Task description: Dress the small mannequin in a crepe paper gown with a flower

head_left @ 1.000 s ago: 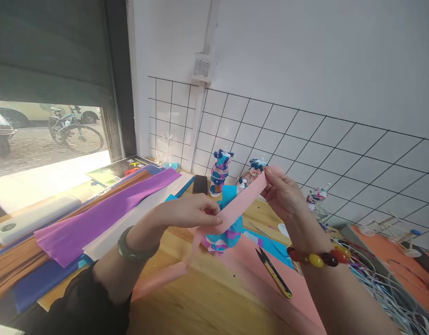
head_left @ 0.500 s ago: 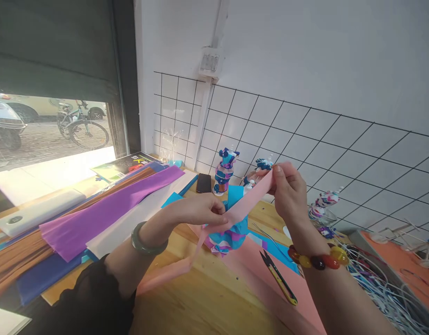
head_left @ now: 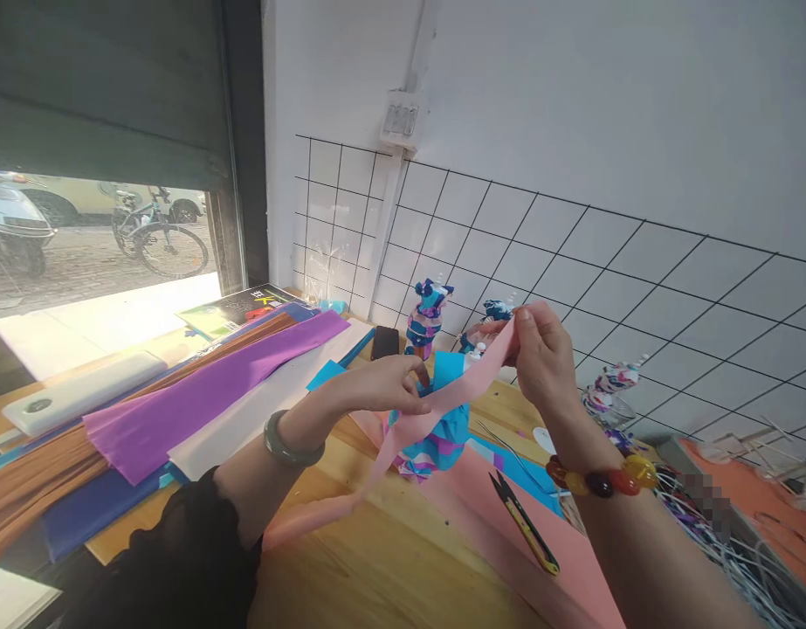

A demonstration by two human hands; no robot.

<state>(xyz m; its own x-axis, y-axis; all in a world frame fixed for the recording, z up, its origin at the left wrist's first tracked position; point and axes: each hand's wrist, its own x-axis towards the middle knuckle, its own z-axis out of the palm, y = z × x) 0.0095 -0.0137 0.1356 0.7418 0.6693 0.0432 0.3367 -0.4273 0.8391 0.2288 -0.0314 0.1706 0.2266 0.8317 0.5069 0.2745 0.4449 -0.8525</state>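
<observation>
I hold a long pink paper strip (head_left: pixel 455 395) stretched between both hands above a wooden table (head_left: pixel 403 559). My right hand (head_left: pixel 540 354) pinches its upper end, raised near the tiled wall. My left hand (head_left: pixel 386 384), with a green bangle at the wrist, is closed on the strip lower down. From there the strip droops to the table at the lower left. Just behind the strip stands a blue, pink and purple paper figure (head_left: pixel 432 441).
Purple, white, brown and blue paper sheets (head_left: pixel 199 397) lie at the left. A pink sheet (head_left: pixel 507 542) with small yellow-handled scissors (head_left: pixel 526 524) lies at the right. A phone (head_left: pixel 384 342), small paper figures (head_left: pixel 426 319) and a tangle of white strips (head_left: pixel 723 550) are further back and right.
The view has shifted slightly. My left hand has slid a little up and right along the strip, and the strip's free part now hangs more slack toward the table.
</observation>
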